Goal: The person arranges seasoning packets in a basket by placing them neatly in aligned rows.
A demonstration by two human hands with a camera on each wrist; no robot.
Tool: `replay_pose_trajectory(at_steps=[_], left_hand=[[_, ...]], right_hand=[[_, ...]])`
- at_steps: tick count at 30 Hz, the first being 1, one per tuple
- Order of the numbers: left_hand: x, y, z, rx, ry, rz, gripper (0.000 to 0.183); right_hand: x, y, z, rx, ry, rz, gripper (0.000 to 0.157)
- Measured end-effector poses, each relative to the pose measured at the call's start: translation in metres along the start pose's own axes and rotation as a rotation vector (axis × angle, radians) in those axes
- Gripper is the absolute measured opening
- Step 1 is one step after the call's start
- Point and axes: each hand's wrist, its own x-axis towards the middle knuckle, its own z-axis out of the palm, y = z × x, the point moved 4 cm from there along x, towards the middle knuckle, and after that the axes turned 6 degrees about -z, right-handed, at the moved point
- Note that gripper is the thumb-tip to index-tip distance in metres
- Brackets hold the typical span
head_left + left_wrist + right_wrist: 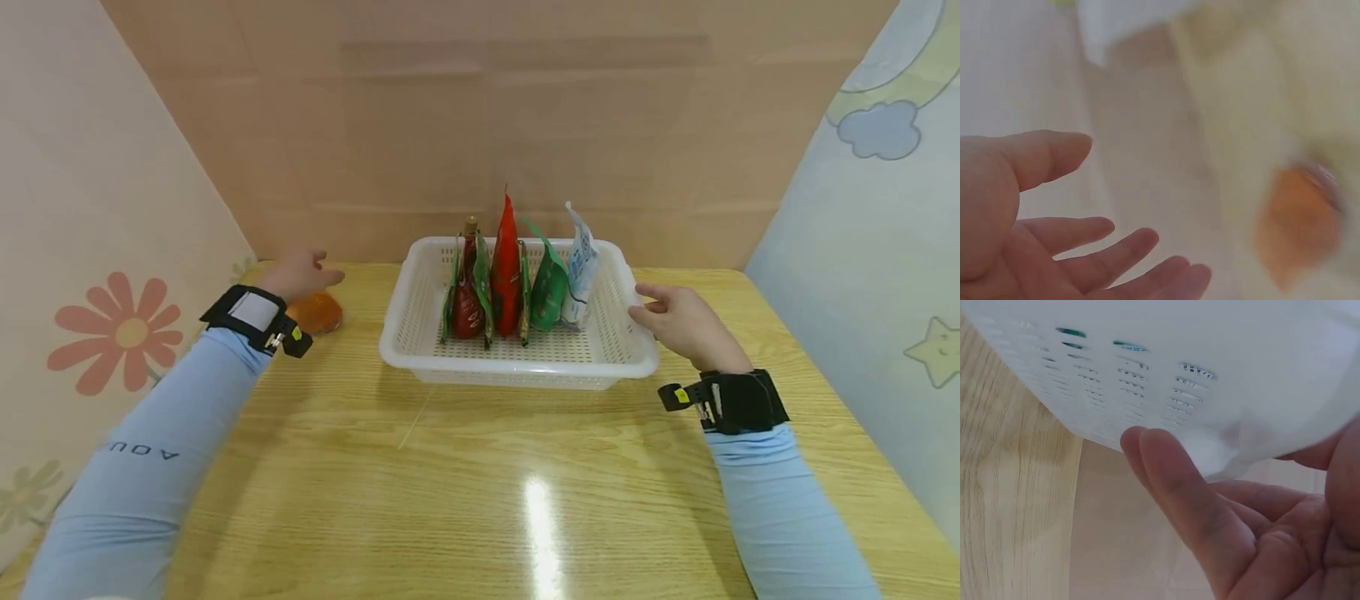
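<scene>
My left hand [296,273] is over the far left of the table with fingers spread, holding nothing. Just below it in the head view lies an orange packet [317,313], blurred in the left wrist view and apart from the fingers. At the right end of a white plastic basket [517,365], my right hand [688,323] holds the rim, thumb over the edge and fingers against the outer wall. Inside the basket stand a dark red bottle [468,308], a red packet [507,279], several green packets [550,287] and a white-and-blue packet [581,271].
The light wooden table [375,500] extends in front of the basket. A brown paper-like backing [525,125] rises behind it. Patterned walls [112,208] close off the left and right sides.
</scene>
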Motion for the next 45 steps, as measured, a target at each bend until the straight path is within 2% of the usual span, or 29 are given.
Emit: replay_pose_trajectory(at_steps=[4,8,11,15,18,22,24,26,28,30,32,34,37,41,45], left_hand=[[0.010,-0.039,0.022,0.105,0.053,-0.080,0.059],[0.020,-0.056,0.043,0.081,0.071,-0.160,0.061],[0.026,-0.057,0.055,0.059,0.037,-0.255,0.070],[0.034,-0.052,0.068,0.169,-0.043,-0.343,0.078],[0.040,-0.049,0.071,0.250,-0.089,-0.339,0.070],[0.044,-0.044,0.071,0.264,-0.147,-0.294,0.048],[0.044,-0.043,0.072,0.278,-0.155,-0.274,0.044],[0.043,-0.045,0.075,0.335,-0.134,-0.281,0.049],[0.042,-0.051,0.078,0.363,-0.077,-0.330,0.057],[0.041,-0.058,0.081,0.358,-0.018,-0.391,0.058],[0.040,-0.065,0.081,0.366,0.033,-0.395,0.054],[0.039,-0.068,0.079,0.367,0.069,-0.360,0.043],[0.038,-0.067,0.073,0.391,0.080,-0.268,0.029],[0.034,-0.060,0.056,0.327,0.124,-0.222,0.023],[0.023,-0.043,0.033,0.110,0.232,-0.214,0.035]], right_hand=[[0.000,0.002,0.000,-0.005,0.006,0.008,0.062],[-0.001,0.003,-0.002,-0.020,0.014,0.014,0.061],[-0.002,0.003,-0.003,-0.032,0.022,0.014,0.061],[-0.002,0.004,-0.004,-0.038,0.033,0.010,0.060],[-0.002,0.004,-0.003,-0.033,0.041,0.009,0.059],[-0.002,0.003,-0.004,-0.040,0.050,0.009,0.059],[-0.002,0.003,-0.004,-0.049,0.050,0.009,0.060],[-0.002,0.004,-0.005,-0.056,0.050,0.007,0.060],[-0.001,0.005,-0.005,-0.056,0.048,0.006,0.061],[-0.001,0.005,-0.004,-0.057,0.047,0.005,0.061],[-0.001,0.005,-0.004,-0.058,0.046,0.006,0.061],[-0.001,0.005,-0.004,-0.058,0.047,0.008,0.060],[-0.001,0.005,-0.004,-0.053,0.048,0.012,0.060],[-0.001,0.004,-0.004,-0.042,0.057,0.018,0.060],[-0.003,0.004,-0.005,-0.040,0.058,0.015,0.060]])
